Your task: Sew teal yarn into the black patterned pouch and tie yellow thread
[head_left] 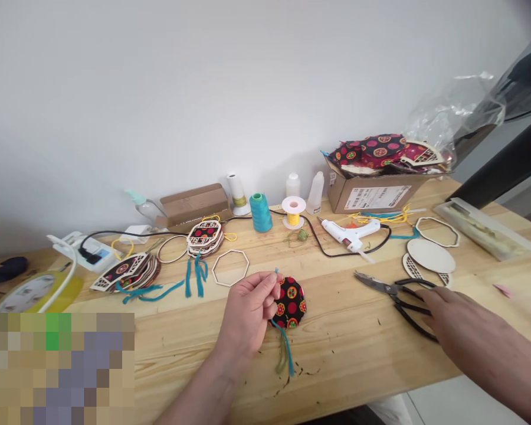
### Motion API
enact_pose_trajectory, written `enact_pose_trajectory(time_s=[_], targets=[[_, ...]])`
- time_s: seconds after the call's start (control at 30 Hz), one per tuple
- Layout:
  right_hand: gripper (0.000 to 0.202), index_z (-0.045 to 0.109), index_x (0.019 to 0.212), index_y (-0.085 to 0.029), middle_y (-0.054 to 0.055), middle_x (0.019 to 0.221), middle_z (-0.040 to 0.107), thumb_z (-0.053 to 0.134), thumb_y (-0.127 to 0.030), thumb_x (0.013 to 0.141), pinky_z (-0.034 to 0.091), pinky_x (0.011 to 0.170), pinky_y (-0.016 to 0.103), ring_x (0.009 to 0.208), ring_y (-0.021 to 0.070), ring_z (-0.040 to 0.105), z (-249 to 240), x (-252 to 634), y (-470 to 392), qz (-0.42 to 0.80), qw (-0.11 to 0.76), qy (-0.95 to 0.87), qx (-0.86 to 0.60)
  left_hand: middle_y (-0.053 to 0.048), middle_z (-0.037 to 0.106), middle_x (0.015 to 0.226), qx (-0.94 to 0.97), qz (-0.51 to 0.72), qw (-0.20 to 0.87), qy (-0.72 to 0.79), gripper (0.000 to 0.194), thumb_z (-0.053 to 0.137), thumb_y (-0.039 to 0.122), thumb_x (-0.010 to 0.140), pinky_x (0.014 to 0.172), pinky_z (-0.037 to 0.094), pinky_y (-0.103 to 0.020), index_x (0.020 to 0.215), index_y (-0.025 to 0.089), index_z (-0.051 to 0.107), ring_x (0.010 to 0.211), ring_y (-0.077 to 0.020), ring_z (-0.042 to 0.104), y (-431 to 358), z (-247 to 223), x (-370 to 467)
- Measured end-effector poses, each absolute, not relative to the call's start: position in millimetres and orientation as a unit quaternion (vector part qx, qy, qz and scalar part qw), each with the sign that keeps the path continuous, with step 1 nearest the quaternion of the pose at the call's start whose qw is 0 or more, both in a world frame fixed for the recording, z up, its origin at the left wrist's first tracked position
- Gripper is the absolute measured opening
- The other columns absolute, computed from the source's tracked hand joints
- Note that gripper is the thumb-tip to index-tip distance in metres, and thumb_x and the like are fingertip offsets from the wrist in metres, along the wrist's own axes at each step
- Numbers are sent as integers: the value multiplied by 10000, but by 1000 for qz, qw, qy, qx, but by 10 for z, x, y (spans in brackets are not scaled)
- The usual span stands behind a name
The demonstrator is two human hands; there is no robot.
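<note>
My left hand (254,304) pinches a short teal cord end (277,271) between thumb and fingertips. Just beside those fingers is a round-cornered patterned fabric piece (291,304), black with red and orange flower motifs. Below it hang a teal cord tassel (287,353) and a greenish strand. At the right, my right hand (446,321) has its fingers on the black handles of a pair of scissors (392,289). The blades point left and the handles are spread. Part of the handles is hidden under the hand.
A white glue gun (351,236), teal thread cone (261,213) and yellow spool (294,213) stand behind. Right are wooden discs (431,255) and a cardboard box (371,195) of fabric pieces. Left lie fan-shaped pieces (126,271), an octagonal frame (230,267) and a power strip (86,251).
</note>
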State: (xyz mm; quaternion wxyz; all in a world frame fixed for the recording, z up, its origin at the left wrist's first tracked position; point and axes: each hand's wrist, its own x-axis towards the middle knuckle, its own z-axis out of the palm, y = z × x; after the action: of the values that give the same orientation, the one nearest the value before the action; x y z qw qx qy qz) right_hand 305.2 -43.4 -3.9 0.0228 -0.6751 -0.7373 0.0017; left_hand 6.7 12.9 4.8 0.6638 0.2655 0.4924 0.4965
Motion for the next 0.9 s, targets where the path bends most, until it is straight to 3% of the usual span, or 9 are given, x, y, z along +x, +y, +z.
enact_pose_trajectory(time_s=[0.13,0.37,0.53,0.63,0.77,0.9], targets=[[327,621,972,-141,181,977,628,414,-45,738,504,761,400,934,304,599,-85,3054,-468,11,18,-727,-686,24,486,512,266,504,654,498,204,741,267,622,369,189,-141,696,87,679,414,-3,280,131,56,58],[298,612,947,-132,153,911,620,432,-118,710,484,739,419,865,299,596,-154,3139,-403,29,27,-741,-670,20,475,504,255,516,642,507,193,737,238,629,370,185,-143,712,71,688,438,-18,313,82,168,37],[285,566,983,-190,89,909,630,473,-175,714,484,708,324,807,228,604,61,2939,-410,231,52,-716,-657,31,457,486,246,513,646,509,201,739,239,624,367,176,-144,716,68,684,425,-13,291,63,146,20],[227,563,958,-206,56,886,627,517,-334,776,472,675,273,790,194,582,214,2679,-353,387,120,-704,-583,33,450,483,244,519,642,509,208,743,247,618,365,172,-147,708,72,678,431,-19,298,74,89,12],[510,549,1027,-184,63,908,596,582,-569,693,458,687,293,803,198,546,336,2391,-226,497,203,-685,-492,43,434,473,239,532,634,508,230,750,267,612,358,168,-148,720,78,675,423,-21,287,102,25,0],[601,586,914,-152,61,820,575,498,-701,684,441,626,282,735,184,520,437,2204,-124,545,154,-687,-456,58,406,462,234,542,631,504,239,751,280,615,358,175,-143,724,84,670,414,-17,264,107,-11,-15]])
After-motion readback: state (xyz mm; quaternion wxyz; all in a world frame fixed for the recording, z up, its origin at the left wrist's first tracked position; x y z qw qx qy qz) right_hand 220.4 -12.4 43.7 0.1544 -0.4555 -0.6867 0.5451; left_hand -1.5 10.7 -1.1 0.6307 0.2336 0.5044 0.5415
